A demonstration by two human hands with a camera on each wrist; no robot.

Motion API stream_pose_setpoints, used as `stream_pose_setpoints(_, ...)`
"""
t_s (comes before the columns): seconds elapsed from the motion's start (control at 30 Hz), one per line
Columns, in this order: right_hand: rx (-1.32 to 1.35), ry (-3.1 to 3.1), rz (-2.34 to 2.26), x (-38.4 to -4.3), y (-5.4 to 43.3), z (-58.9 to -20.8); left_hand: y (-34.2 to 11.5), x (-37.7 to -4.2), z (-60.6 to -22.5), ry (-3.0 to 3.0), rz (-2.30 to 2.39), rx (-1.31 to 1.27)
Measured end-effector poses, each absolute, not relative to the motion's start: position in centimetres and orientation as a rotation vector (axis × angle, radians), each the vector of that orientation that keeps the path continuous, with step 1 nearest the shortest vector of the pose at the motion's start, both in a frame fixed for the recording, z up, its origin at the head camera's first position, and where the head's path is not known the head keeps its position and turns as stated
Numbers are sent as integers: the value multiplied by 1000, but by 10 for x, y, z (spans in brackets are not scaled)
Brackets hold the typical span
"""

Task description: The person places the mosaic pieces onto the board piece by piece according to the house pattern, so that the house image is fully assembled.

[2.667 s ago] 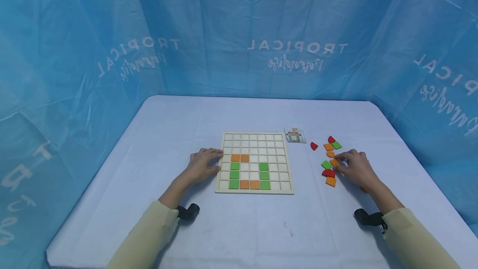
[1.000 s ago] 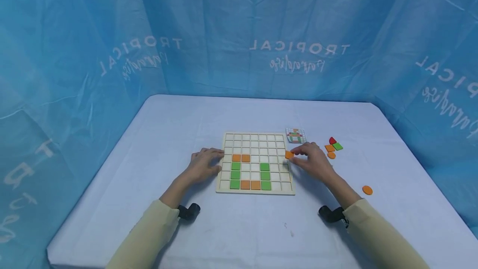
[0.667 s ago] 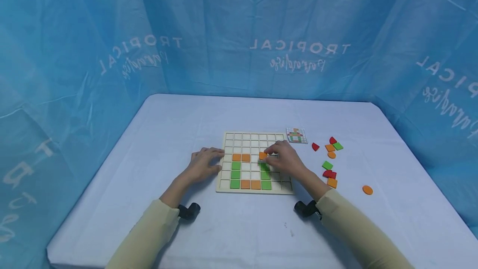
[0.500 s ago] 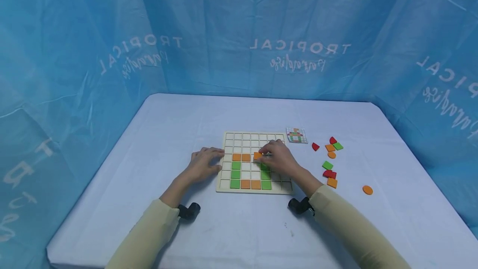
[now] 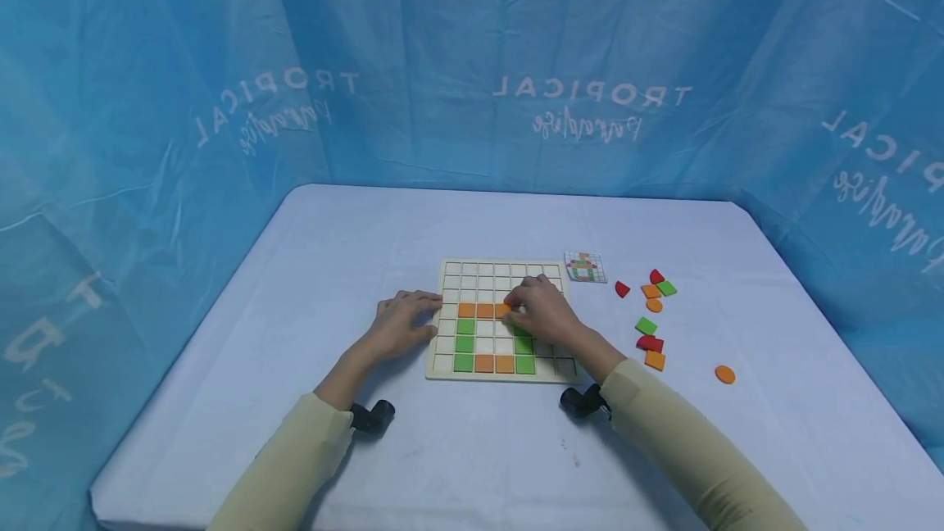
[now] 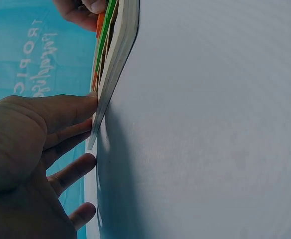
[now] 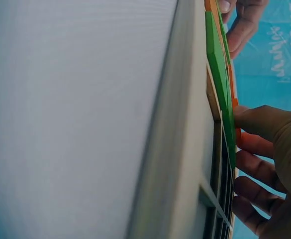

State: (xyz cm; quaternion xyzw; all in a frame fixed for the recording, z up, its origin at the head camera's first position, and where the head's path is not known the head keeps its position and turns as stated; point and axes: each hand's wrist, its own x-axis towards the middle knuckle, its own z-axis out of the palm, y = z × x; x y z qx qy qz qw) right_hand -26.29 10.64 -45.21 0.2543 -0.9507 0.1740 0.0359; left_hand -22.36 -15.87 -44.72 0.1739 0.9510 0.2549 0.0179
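Note:
A square wooden grid board lies on the table, with green tiles in two columns and orange tiles along the bottom. My right hand is over the board, pinching an orange square tile between thumb and index finger at the end of the upper orange row. In the right wrist view that tile shows at the thumb tip. My left hand touches the board's left edge with thumb and fingertips, its fingers extended and spread.
Right of the board lie loose pieces: a red quarter-round, a green tile, an orange square, an orange disc and several more. A small pattern card sits by the board's top right corner. Blue cloth hangs behind the table.
My right hand has picked an orange square from the loose pieces, carried it left over the board and lowered it to the upper orange row. The left hand has stayed put.

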Motion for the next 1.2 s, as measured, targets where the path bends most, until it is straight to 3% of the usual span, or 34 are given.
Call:
stream_pose_setpoints(0.7,696,-2908,657,-255,116,-449,-156,-222,-448,2946,787,504)
stream_pose_setpoints(1.2,320,-2886,771,-197,237,-435,-157,-224,-446,2940,776,510)
